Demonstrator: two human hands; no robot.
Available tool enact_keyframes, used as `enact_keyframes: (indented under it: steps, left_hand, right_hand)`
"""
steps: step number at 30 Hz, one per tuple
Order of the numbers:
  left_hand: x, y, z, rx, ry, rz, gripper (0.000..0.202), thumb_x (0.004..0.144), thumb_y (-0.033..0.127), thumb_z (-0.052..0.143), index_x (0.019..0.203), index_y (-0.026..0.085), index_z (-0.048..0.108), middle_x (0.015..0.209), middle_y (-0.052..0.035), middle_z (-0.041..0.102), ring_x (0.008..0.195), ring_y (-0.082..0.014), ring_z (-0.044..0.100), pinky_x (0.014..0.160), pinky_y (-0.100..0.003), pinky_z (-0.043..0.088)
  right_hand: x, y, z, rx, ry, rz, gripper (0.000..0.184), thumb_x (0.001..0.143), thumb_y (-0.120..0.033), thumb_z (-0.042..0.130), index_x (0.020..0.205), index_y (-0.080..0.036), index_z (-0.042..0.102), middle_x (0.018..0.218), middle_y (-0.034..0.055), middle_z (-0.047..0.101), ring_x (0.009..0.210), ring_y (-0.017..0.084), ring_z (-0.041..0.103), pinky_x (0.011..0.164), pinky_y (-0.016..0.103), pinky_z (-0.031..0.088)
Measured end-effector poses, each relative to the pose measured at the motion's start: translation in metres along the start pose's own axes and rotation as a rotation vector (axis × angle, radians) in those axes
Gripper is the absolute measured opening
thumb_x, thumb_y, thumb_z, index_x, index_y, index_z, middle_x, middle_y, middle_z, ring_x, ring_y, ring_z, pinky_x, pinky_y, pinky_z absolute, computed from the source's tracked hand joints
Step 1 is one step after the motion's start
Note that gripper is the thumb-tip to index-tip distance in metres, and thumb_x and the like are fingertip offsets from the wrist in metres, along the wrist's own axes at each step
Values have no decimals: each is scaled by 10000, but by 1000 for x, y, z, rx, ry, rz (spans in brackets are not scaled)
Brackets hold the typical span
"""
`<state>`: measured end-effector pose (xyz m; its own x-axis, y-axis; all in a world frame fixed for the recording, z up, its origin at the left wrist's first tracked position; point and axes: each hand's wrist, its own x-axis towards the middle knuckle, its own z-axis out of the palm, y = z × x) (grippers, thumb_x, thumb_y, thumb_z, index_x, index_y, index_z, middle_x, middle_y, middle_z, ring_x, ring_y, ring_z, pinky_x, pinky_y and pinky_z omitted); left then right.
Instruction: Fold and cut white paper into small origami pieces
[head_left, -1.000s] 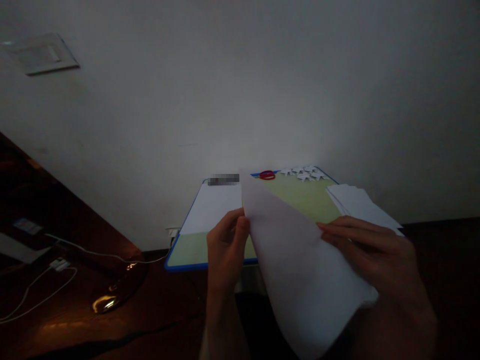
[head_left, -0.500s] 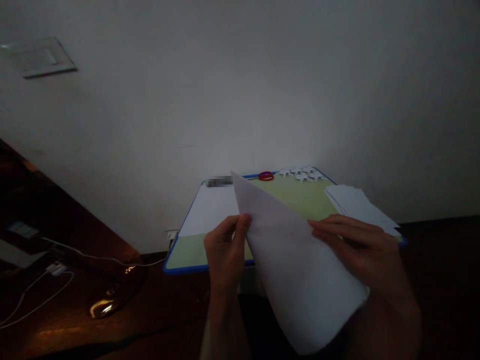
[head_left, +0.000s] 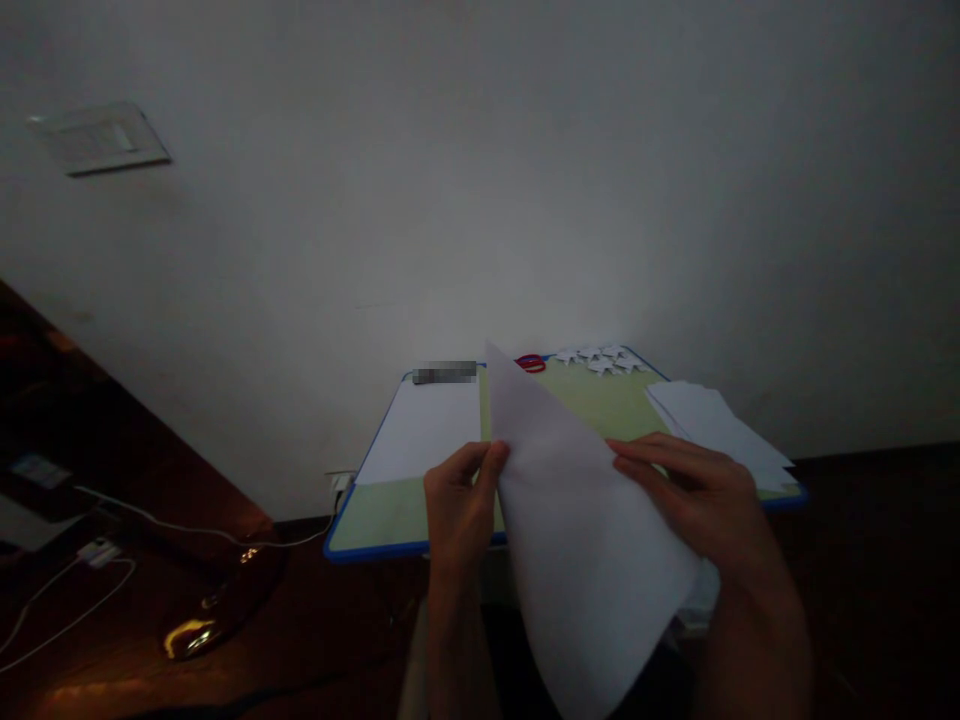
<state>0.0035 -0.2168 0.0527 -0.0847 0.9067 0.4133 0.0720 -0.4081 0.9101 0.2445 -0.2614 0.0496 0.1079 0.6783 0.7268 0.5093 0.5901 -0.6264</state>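
A white sheet of paper [head_left: 577, 530] is held up in the air in front of the table, one pointed corner upward and its lower part hanging down. My left hand [head_left: 465, 500] pinches its left edge between thumb and fingers. On the opposite edge, my right hand [head_left: 694, 490] grips the paper with thumb and fingertips. The sheet looks bent or folded along its length, though I cannot tell which. It hides part of the table and part of the red-handled scissors [head_left: 532, 363].
Several folded white paper stars [head_left: 604, 358] lie at the back right of the blue-edged green table [head_left: 382, 520]. Loose white sheets [head_left: 724, 430] overlap on the right, and another white sheet [head_left: 424, 425] lies left. Cables [head_left: 217, 535] trail at the left.
The held paper has turned a little and its lower end has shifted left. My right hand has moved slightly left. Both hands keep their grip, and the view has shifted slightly.
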Motion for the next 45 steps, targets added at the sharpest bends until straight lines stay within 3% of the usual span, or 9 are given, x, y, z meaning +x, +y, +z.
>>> enact_keyframes:
  steps: [9,15,21,30,39,45]
  left_hand:
    - [3,-2,0,-26,-151,12,332,915,477,726,834,162,794,834,-57,790,781,-193,699,713,-275,525]
    - [2,-5,3,-35,-143,-9,337,897,449,752,716,166,781,729,-36,750,706,-171,650,676,-269,492]
    - [1,-2,3,-45,-142,-41,340,884,465,758,734,162,792,726,-44,747,696,-174,641,649,-269,469]
    - [3,-7,1,-39,-247,-26,298,877,460,778,776,181,805,786,-57,786,749,-194,695,693,-282,529]
    - [4,-5,1,24,-198,18,278,895,423,759,765,184,813,774,-55,800,732,-198,714,705,-290,535]
    - [5,-8,-2,24,-276,15,247,875,431,783,852,191,837,834,-62,817,790,-211,742,751,-302,565]
  right_hand:
    - [1,1,3,-6,103,60,151,892,-255,777,997,-328,856,976,10,845,835,199,790,655,307,629]
    - [2,4,3,5,96,77,135,877,-249,783,962,-322,857,973,3,850,846,199,797,704,315,647]
    - [1,4,2,25,126,93,126,849,-255,799,941,-315,861,949,12,851,826,213,797,708,339,656]
    - [1,2,0,37,221,154,122,837,-274,797,926,-328,861,925,9,845,827,231,790,738,388,665]
    - [1,4,1,32,198,177,106,835,-294,802,920,-316,861,943,14,847,844,226,788,753,378,655]
    - [0,10,2,13,312,225,118,836,-327,811,942,-297,854,979,19,846,900,238,787,849,414,645]
